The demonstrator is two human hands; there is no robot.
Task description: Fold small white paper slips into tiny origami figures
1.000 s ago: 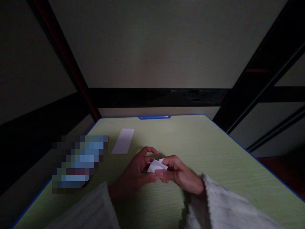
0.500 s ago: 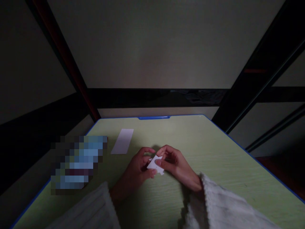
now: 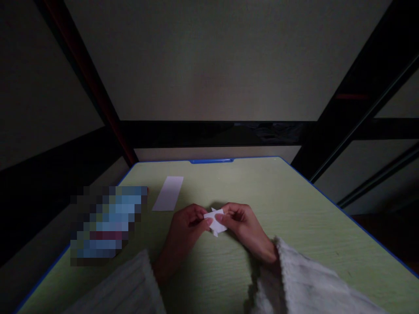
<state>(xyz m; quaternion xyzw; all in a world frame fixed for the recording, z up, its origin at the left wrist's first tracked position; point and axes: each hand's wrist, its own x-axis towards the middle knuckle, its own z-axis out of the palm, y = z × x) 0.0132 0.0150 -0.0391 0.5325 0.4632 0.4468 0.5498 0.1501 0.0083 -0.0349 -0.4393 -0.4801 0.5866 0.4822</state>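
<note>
A small piece of folded white paper (image 3: pixel 216 222) is held just above the table, with pointed bits sticking out at its top and bottom. My left hand (image 3: pixel 188 226) pinches its left edge, thumb on top. On the other side my right hand (image 3: pixel 244 224) grips the paper between thumb and fingers, the thumb lying across its face. Both hands are closed, and the fingertips beneath the paper are hidden.
Beyond my left hand a flat white strip of paper (image 3: pixel 168 194) lies on the pale green table (image 3: pixel 294 218), which has a blue edge. At the left is a blurred-out bluish object (image 3: pixel 109 222). A wall panel (image 3: pixel 209 65) rises behind the table.
The folded paper has been turned, so its upper edge now runs closer to level. My left thumb has shifted up onto its left side, and the left fingers have closed in.
</note>
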